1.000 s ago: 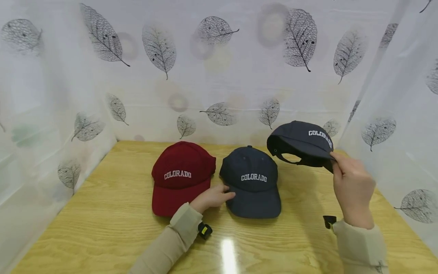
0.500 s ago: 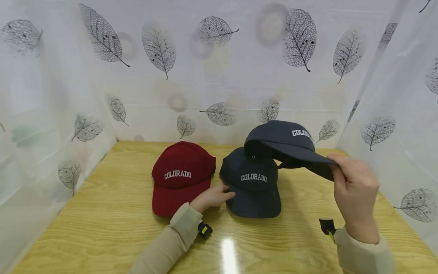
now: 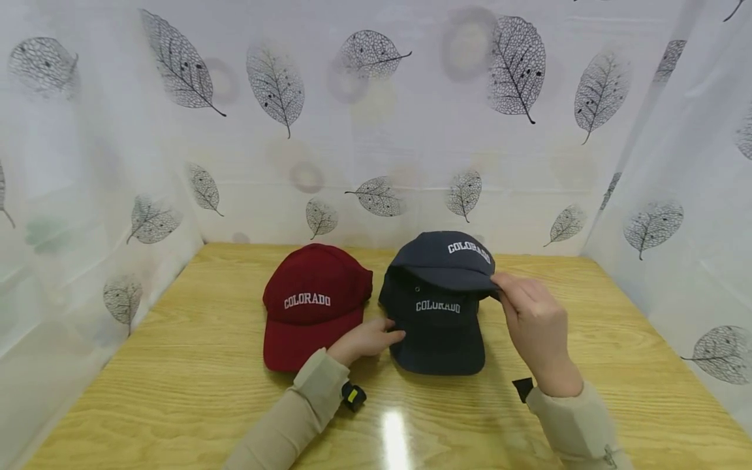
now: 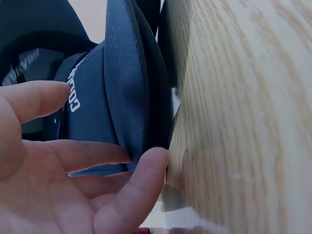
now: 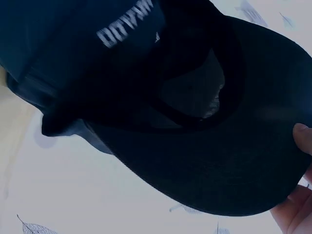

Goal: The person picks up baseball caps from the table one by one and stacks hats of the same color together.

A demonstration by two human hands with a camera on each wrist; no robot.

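My right hand (image 3: 537,320) pinches the brim tip of a navy cap (image 3: 435,251) lettered COLORADO. That cap is tilted, its rear lowered over the crown of a second navy cap (image 3: 437,352) on the table. In the right wrist view the held cap's dark underside (image 5: 204,170) fills the middle, and its strap opening shows. Fingertips of my left hand (image 3: 364,338) hold the left corner of the lower cap's brim. The left wrist view shows this brim (image 4: 124,83) between the digits, with another dark edge beneath. A red COLORADO cap (image 3: 317,281) sits by my left hand.
The light wood table (image 3: 176,365) ends at a white leaf-printed curtain (image 3: 405,143) at the back and both sides. A small black device (image 3: 354,395) is at my left wrist, and another black piece (image 3: 523,390) is at my right.
My right hand has carried the held navy cap left and lowered it from the right side onto the other navy cap's crown. My left hand and the red cap stay in place.
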